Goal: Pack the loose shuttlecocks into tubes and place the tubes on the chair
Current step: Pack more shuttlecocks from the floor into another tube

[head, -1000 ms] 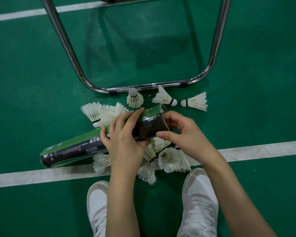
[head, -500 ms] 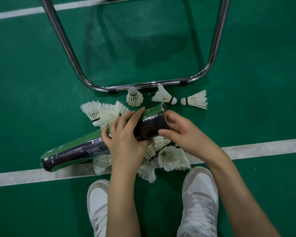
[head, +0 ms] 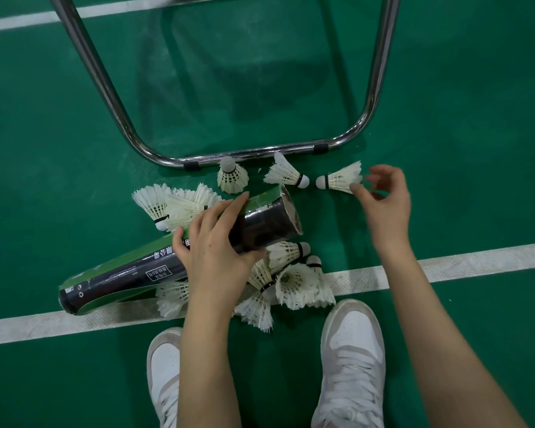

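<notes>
A long green and black shuttlecock tube (head: pixel 130 273) lies slanted over the pile, its open mouth (head: pixel 291 213) facing right. My left hand (head: pixel 217 245) grips the tube near its open end. My right hand (head: pixel 383 199) hovers with fingers spread at the feather skirt of a loose white shuttlecock (head: pixel 340 180) on the floor, fingertips at its edge. Two more shuttlecocks (head: pixel 286 174) (head: pixel 230 177) lie by the chair's base bar. Several others are heaped under the tube (head: pixel 294 282) and behind it (head: pixel 173 205).
The chrome tube frame of the chair (head: pixel 250 153) curves across the green court floor just beyond the shuttlecocks; its seat is out of view. A white court line (head: pixel 460 264) runs left to right under the pile. My two white shoes (head: pixel 352 359) stand at the bottom.
My right hand has left the tube's open mouth and moved right and away to the far right shuttlecock. The left hand keeps hold of the tube, which has barely shifted.
</notes>
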The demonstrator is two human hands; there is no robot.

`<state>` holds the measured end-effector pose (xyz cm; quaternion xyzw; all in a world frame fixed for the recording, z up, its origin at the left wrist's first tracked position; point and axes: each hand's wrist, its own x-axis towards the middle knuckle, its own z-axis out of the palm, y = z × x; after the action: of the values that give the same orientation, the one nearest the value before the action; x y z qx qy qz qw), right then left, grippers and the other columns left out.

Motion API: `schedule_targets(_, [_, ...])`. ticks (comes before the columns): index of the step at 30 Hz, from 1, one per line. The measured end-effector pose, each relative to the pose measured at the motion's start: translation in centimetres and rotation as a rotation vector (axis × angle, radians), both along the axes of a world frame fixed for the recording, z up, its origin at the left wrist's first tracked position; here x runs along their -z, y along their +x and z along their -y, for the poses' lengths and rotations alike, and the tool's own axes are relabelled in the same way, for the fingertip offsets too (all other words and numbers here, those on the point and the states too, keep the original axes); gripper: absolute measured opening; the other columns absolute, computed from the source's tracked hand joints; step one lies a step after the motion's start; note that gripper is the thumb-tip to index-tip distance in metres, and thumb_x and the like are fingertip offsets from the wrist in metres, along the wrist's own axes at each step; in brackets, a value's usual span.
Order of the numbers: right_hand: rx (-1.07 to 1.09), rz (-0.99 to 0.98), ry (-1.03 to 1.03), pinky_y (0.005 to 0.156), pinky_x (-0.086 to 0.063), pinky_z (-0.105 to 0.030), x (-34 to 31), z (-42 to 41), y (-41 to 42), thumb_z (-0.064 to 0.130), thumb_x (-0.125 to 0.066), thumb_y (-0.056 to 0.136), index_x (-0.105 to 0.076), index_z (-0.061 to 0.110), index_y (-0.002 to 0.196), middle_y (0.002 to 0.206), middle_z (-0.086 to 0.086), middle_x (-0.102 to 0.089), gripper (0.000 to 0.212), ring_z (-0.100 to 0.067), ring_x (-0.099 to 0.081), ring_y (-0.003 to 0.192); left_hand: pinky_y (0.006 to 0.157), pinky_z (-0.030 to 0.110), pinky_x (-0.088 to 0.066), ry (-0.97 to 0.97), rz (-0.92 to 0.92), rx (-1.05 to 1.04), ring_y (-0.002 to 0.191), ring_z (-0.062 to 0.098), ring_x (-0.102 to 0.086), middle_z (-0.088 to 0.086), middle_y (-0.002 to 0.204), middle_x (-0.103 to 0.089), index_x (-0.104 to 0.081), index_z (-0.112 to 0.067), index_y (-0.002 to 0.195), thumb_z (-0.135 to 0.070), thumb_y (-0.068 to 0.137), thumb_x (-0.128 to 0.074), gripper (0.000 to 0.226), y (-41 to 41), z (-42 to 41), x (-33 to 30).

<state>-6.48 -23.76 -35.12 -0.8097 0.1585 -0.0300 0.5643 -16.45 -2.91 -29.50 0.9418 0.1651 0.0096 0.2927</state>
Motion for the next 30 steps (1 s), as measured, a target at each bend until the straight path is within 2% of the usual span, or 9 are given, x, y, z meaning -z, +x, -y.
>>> schedule_targets(2, [0.006, 0.026, -0.105, 0.092, -0.041, -0.03, 1.1, 0.2, 1.0, 0.014, -0.072, 0.078, -0.053, 0.014, 0.111, 0.105, 0.004, -0.053, 0.038, -0.019, -0.05, 0.104, 0.108, 0.043, -0.009, 0.004, -0.002, -0.003, 0.127, 0.015, -0.035, -0.012, 0.13, -0.048, -0.046, -0.038, 0.132, -0.028, 0.061, -0.083, 0.081, 0.0, 0.1, 0.0])
schedule_targets(5, [-0.012, -0.012, -0.151, 0.097, -0.036, -0.025, 2.3, 0.2, 2.1, 0.013, -0.072, 0.079, -0.05, 0.007, 0.119, 0.113, 0.0, -0.055, 0.045, -0.016, -0.048, 0.111, 0.108, 0.043, -0.009, 0.0, -0.008, -0.006, 0.126, 0.014, -0.035, -0.012, 0.129, -0.048, -0.045, -0.038, 0.132, -0.027, 0.061, -0.082, 0.081, 0.0, 0.2, 0.0])
schedule_targets(8, [-0.002, -0.098, -0.08, 0.084, -0.037, -0.016, 2.9, -0.1, 2.5, 0.011, -0.071, 0.08, -0.053, 0.008, 0.116, 0.104, -0.004, -0.062, 0.041, -0.012, -0.054, 0.096, 0.108, 0.042, -0.008, 0.001, -0.014, 0.001, 0.125, 0.013, -0.035, -0.013, 0.129, -0.048, -0.045, -0.039, 0.132, -0.029, 0.061, -0.082, 0.081, 0.0, 0.2, 0.0])
schedule_targets(11, [0.022, -0.152, -0.035, 0.081, -0.043, -0.024, 3.4, -0.5, 2.6, 0.012, -0.069, 0.083, -0.056, 0.009, 0.111, 0.09, -0.006, -0.062, 0.031, -0.016, -0.056, 0.082, 0.107, 0.038, -0.005, 0.0, -0.015, 0.0, 0.125, 0.012, -0.034, -0.013, 0.129, -0.048, -0.045, -0.039, 0.132, -0.029, 0.062, -0.082, 0.08, 0.0, 0.2, 0.1])
schedule_targets(18, [-0.022, -0.174, -0.077, 0.076, -0.043, -0.023, 3.7, -0.6, 2.5, 0.013, -0.066, 0.086, -0.06, 0.009, 0.106, 0.086, -0.003, -0.059, 0.021, -0.016, -0.055, 0.079, 0.107, 0.037, -0.004, -0.009, -0.018, -0.004, 0.126, 0.012, -0.033, -0.013, 0.128, -0.047, -0.045, -0.039, 0.133, -0.029, 0.062, -0.082, 0.08, 0.0, 0.2, 0.0])
schedule_targets(23, [-0.058, -0.093, -0.029, 0.062, -0.039, -0.01, 1.7, -0.2, 1.1, 0.012, -0.064, 0.087, -0.055, 0.018, 0.097, 0.08, -0.001, -0.056, 0.015, -0.012, -0.049, 0.07, 0.108, 0.04, -0.005, -0.007, -0.012, -0.008, 0.125, 0.011, -0.033, -0.014, 0.129, -0.046, -0.045, -0.038, 0.133, -0.027, 0.062, -0.082, 0.081, 0.0, 0.2, 0.1])
schedule_targets(27, [-0.104, -0.024, 0.085, 0.069, -0.042, -0.017, -1.7, -0.3, -1.4, 0.013, -0.064, 0.087, -0.055, 0.022, 0.098, 0.077, 0.0, -0.06, 0.016, -0.008, -0.05, 0.069, 0.109, 0.041, -0.005, 0.002, -0.031, 0.002, 0.125, 0.011, -0.032, -0.015, 0.128, -0.046, -0.045, -0.039, 0.132, -0.027, 0.061, -0.082, 0.081, -0.1, 0.4, 0.4])
schedule_targets(30, [-0.18, 0.023, 0.122, 0.079, -0.045, -0.024, -4.1, -0.4, -3.5, 0.015, -0.064, 0.087, -0.056, 0.028, 0.096, 0.087, -0.004, -0.068, 0.018, -0.016, -0.058, 0.078, 0.109, 0.043, -0.006, 0.002, -0.021, -0.001, 0.125, 0.011, -0.032, -0.015, 0.128, -0.047, -0.046, -0.038, 0.132, -0.026, 0.061, -0.082, 0.081, -0.2, 0.5, 0.6])
